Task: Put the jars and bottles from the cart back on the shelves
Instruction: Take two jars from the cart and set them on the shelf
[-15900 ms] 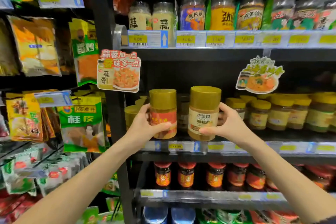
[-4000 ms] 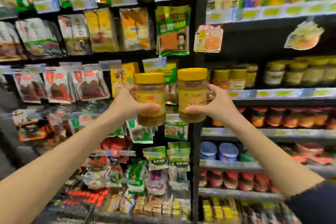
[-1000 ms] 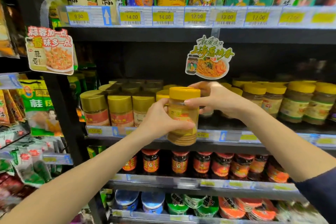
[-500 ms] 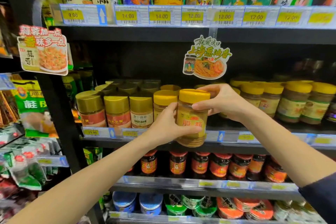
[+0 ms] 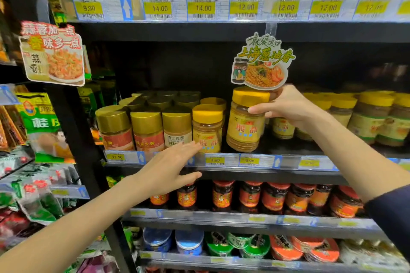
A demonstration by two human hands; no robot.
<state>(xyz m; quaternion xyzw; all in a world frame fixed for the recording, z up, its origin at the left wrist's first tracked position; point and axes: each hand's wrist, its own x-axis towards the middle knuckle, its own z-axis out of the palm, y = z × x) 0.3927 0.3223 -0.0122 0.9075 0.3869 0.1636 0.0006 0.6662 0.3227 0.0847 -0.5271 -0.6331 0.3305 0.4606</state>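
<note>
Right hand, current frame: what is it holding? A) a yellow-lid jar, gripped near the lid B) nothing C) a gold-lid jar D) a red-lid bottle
A: the right hand curls round the yellow-lid jar just under its lid, while the left hand is spread open and holds nothing.

Open dark room runs above the gold-lidded jars up to the black upper shelf. The hanging cardboard noodle sign sits just over the yellow-lidded plastic jar my right hand grips; a row of yellow-lidded jars crowds its right.
</note>
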